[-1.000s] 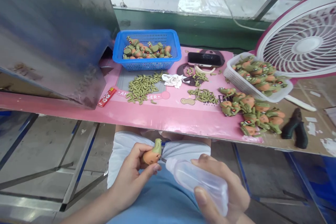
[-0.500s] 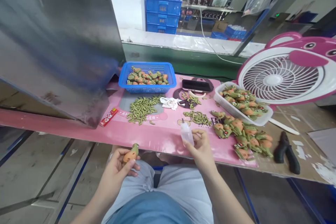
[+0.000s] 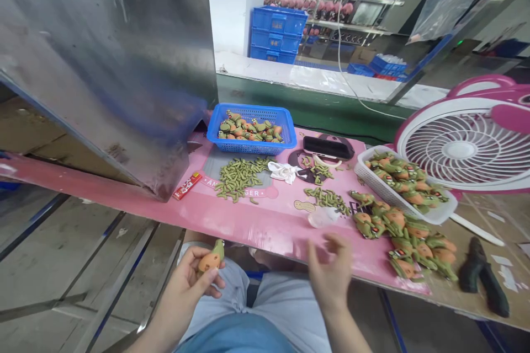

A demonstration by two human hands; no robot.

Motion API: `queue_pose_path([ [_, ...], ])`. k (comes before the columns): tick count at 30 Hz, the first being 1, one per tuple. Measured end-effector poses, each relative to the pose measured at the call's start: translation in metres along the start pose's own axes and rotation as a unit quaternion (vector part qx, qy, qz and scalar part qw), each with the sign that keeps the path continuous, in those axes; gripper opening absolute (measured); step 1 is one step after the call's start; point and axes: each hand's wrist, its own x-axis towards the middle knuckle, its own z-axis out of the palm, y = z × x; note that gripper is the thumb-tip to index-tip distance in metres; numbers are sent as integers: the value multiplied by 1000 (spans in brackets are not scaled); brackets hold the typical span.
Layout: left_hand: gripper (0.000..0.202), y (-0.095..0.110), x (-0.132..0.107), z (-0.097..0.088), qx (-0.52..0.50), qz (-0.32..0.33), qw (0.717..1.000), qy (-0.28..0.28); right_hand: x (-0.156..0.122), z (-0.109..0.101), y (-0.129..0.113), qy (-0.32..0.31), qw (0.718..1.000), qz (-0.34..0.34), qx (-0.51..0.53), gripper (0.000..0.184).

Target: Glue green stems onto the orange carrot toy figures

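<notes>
Between the fingers of my left hand (image 3: 199,274) is a small green and orange figurine (image 3: 212,258), held over my lap at the table's front edge. My right hand (image 3: 330,267) is empty, a little blurred, with thumb and fingers apart above the pink table edge. Just beyond it a translucent white squeeze bottle (image 3: 322,217) lies on the pink mat. Small green pieces lie in a large pile (image 3: 239,177) left of centre and in a smaller pile (image 3: 327,199) behind the bottle. A crumpled white cloth (image 3: 284,172) rests between them.
At the back stands a blue basket (image 3: 252,146) of figurines. To the right are a white basket (image 3: 445,213) of figurines, loose figurines (image 3: 414,245), black-handled pliers (image 3: 482,276) and a pink fan (image 3: 459,149). A phone (image 3: 328,147) lies behind; a metal housing (image 3: 165,83) blocks the left.
My right hand has let go of the squeeze bottle, which now lies on the mat, and has drawn back toward me. The left hand still holds the figurine. The view has shifted.
</notes>
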Motion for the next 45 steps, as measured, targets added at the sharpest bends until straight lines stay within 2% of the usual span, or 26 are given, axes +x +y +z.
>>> queue_pose_path([
  [3, 45, -2, -7, 4, -5, -17, 999, -42, -2, 36, -27, -121, 990, -73, -15, 16],
  [5, 45, -3, -12, 7, -7, -27, 996, -89, 9, 62, -42, -169, 981, -86, -46, 16],
  [7, 44, -3, -16, 10, -15, -29, 993, -111, 24, 81, -53, -201, 973, -85, -75, 11],
  [9, 44, -4, -19, 10, -24, -25, 994, -104, 35, 90, -57, -226, 966, -83, -91, 5],
  [11, 43, -5, -22, 9, -25, -23, 995, -98, 41, 90, -56, -245, 962, -80, -94, 8],
  [18, 38, -11, -27, 7, -10, -28, 987, -156, 37, 80, -46, -280, 954, -69, -85, 10],
  [24, 40, -7, -28, 8, 4, -34, 988, -148, 40, 74, -45, -281, 955, -75, -60, 12],
  [26, 40, -7, -28, 7, 4, -36, 989, -143, 37, 68, -47, -295, 951, -83, -48, 6],
  [31, 38, -8, -29, 6, 17, -31, 989, -145, 31, 66, -53, -326, 942, -79, -27, 8],
  [35, 43, -9, -27, 8, 19, -22, 989, -144, 34, 67, -59, -327, 942, -61, 34, 11],
  [38, 49, -8, -25, 8, 16, -30, 989, -142, 31, 48, -67, -332, 935, -39, 115, 10],
  [40, 50, -7, -24, 7, 28, -35, 988, -146, 24, 24, -75, -346, 923, -19, 167, 16],
  [42, 47, -6, -25, 6, 49, -37, 985, -159, 17, -1, -84, -380, 895, 29, 232, 18],
  [45, 39, -4, -25, 4, 61, -25, 975, -210, 9, -31, -97, -440, 810, 142, 359, 13],
])
